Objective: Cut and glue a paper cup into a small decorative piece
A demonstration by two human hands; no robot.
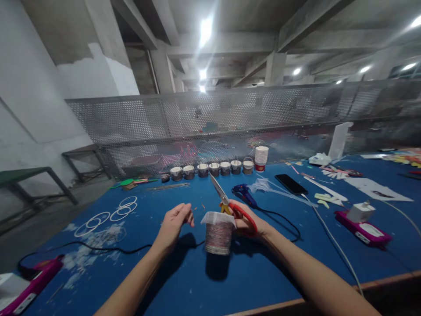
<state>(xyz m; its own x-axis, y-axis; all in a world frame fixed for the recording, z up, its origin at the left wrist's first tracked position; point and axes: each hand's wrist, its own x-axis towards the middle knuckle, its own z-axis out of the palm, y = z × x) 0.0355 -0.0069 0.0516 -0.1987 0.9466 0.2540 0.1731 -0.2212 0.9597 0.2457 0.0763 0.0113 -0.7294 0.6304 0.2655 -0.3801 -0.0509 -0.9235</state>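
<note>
My right hand (247, 219) grips a pair of scissors (218, 189) with red handles, its blades pointing up and away to the left. Against that same hand a cup wrapped in reddish-grey cord (218, 238) hangs above the table, its shadow below; white fabric (217, 217) flares over its rim. The fingers behind the cup are partly hidden. To the left of the cup, apart from it, my left hand (175, 221) is closed with thumb and fingers pinched together. Whether anything small is between them I cannot make out.
Several small wrapped cups (213, 168) line the back of the blue table (171, 281), beside stacked paper cups (261, 156). A blue glue gun (244, 194), a black phone (291, 184) and a purple power strip (362, 230) lie right. White rings (95, 221) and a black cable (108, 249) lie left.
</note>
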